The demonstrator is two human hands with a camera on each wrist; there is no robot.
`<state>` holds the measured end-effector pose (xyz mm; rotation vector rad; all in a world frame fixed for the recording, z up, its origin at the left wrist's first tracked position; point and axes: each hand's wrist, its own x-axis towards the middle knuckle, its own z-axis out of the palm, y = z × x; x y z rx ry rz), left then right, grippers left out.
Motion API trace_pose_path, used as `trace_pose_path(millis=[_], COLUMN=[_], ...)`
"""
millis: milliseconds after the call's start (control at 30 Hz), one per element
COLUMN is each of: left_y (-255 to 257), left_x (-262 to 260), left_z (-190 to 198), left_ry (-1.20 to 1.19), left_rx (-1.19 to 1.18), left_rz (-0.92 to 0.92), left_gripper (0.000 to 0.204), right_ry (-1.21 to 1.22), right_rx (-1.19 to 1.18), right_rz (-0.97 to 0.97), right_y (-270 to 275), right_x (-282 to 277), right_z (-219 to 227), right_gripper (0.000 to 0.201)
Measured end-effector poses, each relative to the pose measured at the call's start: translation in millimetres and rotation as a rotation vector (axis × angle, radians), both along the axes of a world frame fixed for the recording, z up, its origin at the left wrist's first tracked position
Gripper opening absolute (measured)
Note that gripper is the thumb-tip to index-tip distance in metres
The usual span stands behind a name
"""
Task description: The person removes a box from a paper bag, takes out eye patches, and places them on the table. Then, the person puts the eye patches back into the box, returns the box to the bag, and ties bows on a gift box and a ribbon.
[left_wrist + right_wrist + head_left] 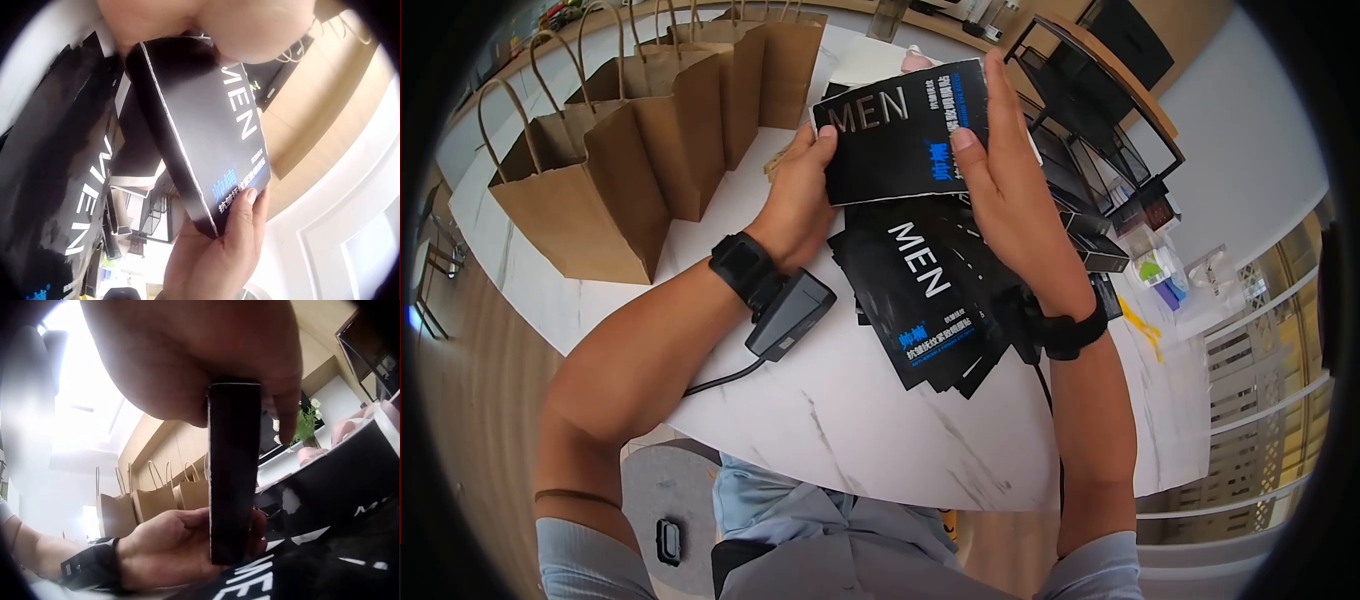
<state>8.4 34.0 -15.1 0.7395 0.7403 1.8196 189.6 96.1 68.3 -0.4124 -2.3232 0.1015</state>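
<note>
Both hands hold a flat black box [890, 150] with silver "MEN" lettering and blue print, raised over the table in the head view. My left hand [797, 185] grips its left end, thumb on the printed face. The right hand [1022, 200] has the other end, thumb across the front and fingers reaching behind. From the right wrist view the box [234, 469] appears edge-on between the two hands. Below it, several black "MEN" sachets [920, 290] lie fanned in a pile, partly hidden by the right wrist.
Several brown paper bags [585, 190] with twisted handles stand in a row at the left. A black-framed rack [1100, 110] is at the back right. Small items, including a yellow strip [1142, 325], lie along the table's right side. The white marbled table [860, 430] has a curved front edge.
</note>
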Motion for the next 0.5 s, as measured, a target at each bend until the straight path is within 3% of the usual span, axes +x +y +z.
trace_pose_path(millis=[233,333,433,500], left_y=[-1.4,-2.0,-8.7,-5.2], left_x=[4.6,11.0,12.8,11.8], left_z=[1.0,3.8,9.4,5.8], left_ry=[0.166,0.166,0.080,0.072], left_rx=[0.044,0.125,0.098,0.113], left_rz=[0.082,0.106,0.034,0.058], left_gripper=[0.042,0.044,0.044,0.043], right_ry=[-0.013,0.001,0.037,0.031], right_rx=[-0.020,-0.159,0.058,0.022], right_rz=[-0.037,-0.178,-0.196,-0.217], right_y=[5.2,-0.9,21.2,18.7], right_x=[-5.4,-15.2,-30.9,-35.4], right_z=[11.3,31.1,26.5,24.8], right_gripper=[0.062,0.063,0.061,0.060])
